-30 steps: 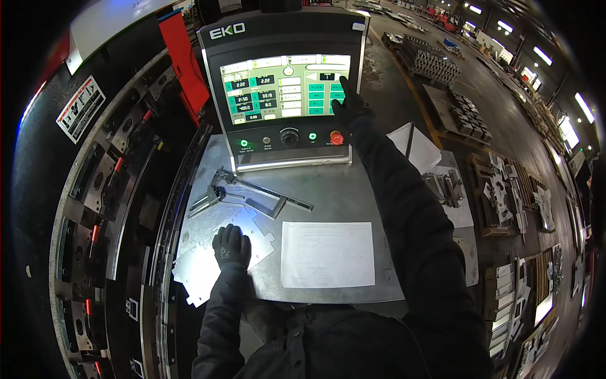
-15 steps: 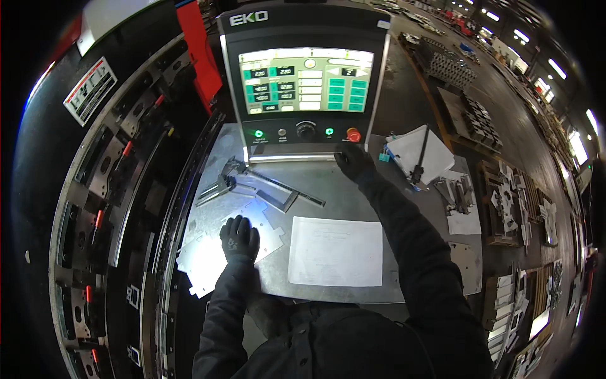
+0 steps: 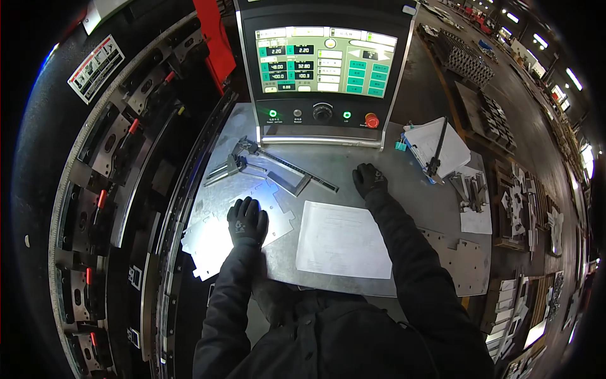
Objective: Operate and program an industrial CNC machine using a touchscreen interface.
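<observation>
My left hand (image 3: 247, 222), in a black glove, rests on a thin sheet-metal part (image 3: 211, 243) with notched edges, brightly lit at the left of the table; its fingers are a little apart and hold nothing. In a matching glove, my right hand (image 3: 370, 182) lies on the bare metal tabletop (image 3: 334, 158) below the control panel (image 3: 322, 114), with fingers curled in and nothing seen in them. A caliper (image 3: 297, 167) lies beyond my left hand, beside an angled measuring tool (image 3: 235, 165). Between my forearms is a printed paper sheet (image 3: 344, 243).
The panel carries a lit screen (image 3: 325, 63), a black knob (image 3: 322, 112) and a red stop button (image 3: 372, 120). At right lie a clipboard with papers (image 3: 435, 145), small metal pieces (image 3: 468, 189) and flat plates (image 3: 464, 262). A machine with red-handled clamps (image 3: 102, 199) stands left.
My right hand has come away from the panel's lower edge, near the red button, down onto the tabletop. My left hand stays on the sheet-metal part. The view has shifted slightly.
</observation>
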A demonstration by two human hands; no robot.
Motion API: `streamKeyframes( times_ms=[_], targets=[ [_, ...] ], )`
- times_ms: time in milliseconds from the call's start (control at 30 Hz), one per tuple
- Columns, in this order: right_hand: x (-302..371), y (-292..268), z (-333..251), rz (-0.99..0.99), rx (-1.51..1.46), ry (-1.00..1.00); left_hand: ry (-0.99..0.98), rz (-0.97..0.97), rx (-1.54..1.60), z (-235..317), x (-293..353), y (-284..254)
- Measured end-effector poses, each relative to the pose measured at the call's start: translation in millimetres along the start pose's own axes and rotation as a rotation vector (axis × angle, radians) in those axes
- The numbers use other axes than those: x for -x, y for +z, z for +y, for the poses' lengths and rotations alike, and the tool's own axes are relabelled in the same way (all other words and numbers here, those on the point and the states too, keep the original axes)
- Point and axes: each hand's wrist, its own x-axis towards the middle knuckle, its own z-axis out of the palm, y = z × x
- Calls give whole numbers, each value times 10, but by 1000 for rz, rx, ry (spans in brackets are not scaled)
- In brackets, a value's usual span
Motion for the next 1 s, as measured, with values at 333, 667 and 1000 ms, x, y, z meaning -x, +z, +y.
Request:
streamKeyframes(
  times_ms=[333, 667, 1000],
  targets=[
    [2, -34, -38, 21, -19, 27, -31, -41, 7, 25, -7, -32],
    [2, -72, -72, 41, -5, 39, -71, -48, -9, 23, 16, -5],
    [10, 50, 21, 49, 7, 54, -71, -48, 3, 1, 15, 10]
  ],
)
